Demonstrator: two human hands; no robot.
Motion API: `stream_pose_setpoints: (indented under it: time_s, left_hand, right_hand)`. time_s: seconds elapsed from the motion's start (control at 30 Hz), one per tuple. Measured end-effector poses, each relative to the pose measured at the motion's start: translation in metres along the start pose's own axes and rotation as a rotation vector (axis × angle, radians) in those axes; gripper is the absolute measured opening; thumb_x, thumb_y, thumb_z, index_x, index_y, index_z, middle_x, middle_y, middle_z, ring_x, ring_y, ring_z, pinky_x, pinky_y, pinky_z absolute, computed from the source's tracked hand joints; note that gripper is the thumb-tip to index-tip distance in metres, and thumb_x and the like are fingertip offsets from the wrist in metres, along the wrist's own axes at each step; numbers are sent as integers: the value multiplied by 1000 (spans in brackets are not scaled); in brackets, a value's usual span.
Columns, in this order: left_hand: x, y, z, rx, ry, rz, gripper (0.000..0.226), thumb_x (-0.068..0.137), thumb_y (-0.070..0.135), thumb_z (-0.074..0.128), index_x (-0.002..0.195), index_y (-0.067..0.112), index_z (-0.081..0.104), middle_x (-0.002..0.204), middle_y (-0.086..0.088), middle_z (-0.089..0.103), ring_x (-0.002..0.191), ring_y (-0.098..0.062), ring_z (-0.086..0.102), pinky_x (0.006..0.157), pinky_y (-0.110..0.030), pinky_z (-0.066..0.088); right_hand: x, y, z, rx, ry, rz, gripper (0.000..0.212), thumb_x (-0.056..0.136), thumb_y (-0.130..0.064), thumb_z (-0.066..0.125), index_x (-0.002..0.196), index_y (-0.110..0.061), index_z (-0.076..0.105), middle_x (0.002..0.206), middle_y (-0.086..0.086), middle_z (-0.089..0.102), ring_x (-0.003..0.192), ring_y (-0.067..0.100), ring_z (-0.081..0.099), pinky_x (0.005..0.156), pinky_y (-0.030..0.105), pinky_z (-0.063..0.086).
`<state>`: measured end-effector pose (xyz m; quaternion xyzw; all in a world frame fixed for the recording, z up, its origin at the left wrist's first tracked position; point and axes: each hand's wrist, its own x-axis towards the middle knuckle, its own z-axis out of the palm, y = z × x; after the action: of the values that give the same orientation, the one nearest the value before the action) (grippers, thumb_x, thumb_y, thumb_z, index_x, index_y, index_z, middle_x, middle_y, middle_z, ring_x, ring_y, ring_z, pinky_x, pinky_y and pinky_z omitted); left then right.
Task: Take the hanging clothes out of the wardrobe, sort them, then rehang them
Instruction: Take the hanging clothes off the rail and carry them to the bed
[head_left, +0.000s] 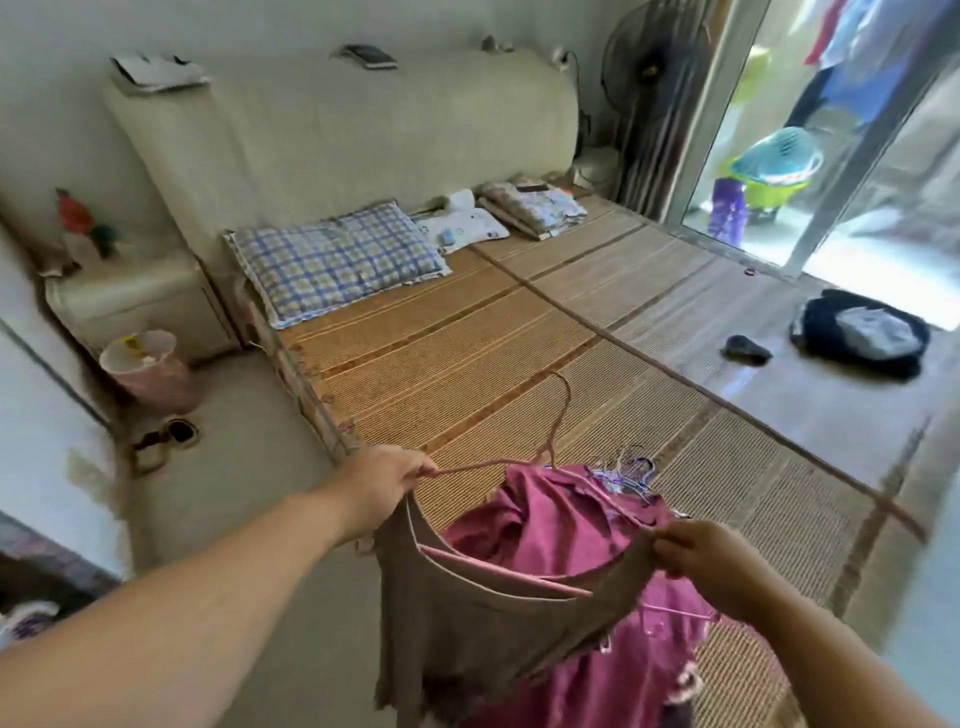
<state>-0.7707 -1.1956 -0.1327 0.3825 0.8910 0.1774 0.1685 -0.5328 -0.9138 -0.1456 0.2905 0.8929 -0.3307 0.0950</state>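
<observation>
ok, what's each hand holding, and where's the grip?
Left hand grips one arm end of the pink hanger; right hand pinches the brown top at its opposite shoulder edge.

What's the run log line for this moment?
left hand: grips pink hanger and brown top | right hand: pinches brown top's other shoulder | magenta garment: heaped on bed mat beneath

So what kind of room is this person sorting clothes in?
A bedroom, most likely: a bed under a woven mat, a checked pillow lying against the padded headboard, and a nightstand beside it.
</observation>
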Motion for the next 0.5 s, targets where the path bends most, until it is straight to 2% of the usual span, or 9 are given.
stream_pose_setpoints:
  time_s: [0.13,0.23,0.3,0.37,0.4,0.47,0.5]
  left_hand:
    - [65,44,38,-88,-96,-115,18,94,25,53,98,36,67,91,8,66,86,-14,60,76,-29,49]
    - [107,65,68,-73,-134,-155,15,92,26,55,87,35,67,74,16,62,72,-5,56,57,-22,39]
    - [136,75,93,-75,-143,-191,17,92,25,54,82,34,65,68,18,58,67,0,53,52,-20,35]
    - [163,81,118,-87,-160,-230,20,92,25,53,77,35,62,75,14,61,74,-7,58,62,-25,44]
    - [173,84,128,-77,-174,-255,21,93,27,51,76,35,61,79,12,63,80,-11,59,74,-31,47]
    - [196,85,152,-16,-183,-310,19,94,31,47,81,34,61,87,12,63,91,-16,57,98,-46,35]
    - [207,85,164,13,-189,-337,19,94,32,45,85,34,62,91,12,63,95,-17,55,104,-53,26]
  right_hand:
    - [13,58,-7,84,98,128,16,91,-22,58,92,-35,68,78,-14,66,72,3,60,57,17,38]
    - [35,93,-1,93,149,202,19,93,-21,55,92,-35,69,83,-13,66,74,5,57,58,19,36]
    - [55,118,4,86,140,258,20,93,-21,53,89,-34,68,81,-12,66,73,7,58,58,22,37]
    - [78,141,9,52,111,307,19,94,-21,52,88,-30,67,77,-10,66,70,9,59,58,24,41]
    - [88,149,12,33,95,327,19,94,-21,51,87,-28,67,75,-9,66,68,9,59,57,24,42]
    - [111,169,16,-9,51,356,19,94,-20,50,81,-29,63,74,-11,64,67,7,58,56,23,42]
    - [123,178,18,-32,29,364,20,93,-21,51,78,-30,60,74,-11,63,69,8,59,57,23,41]
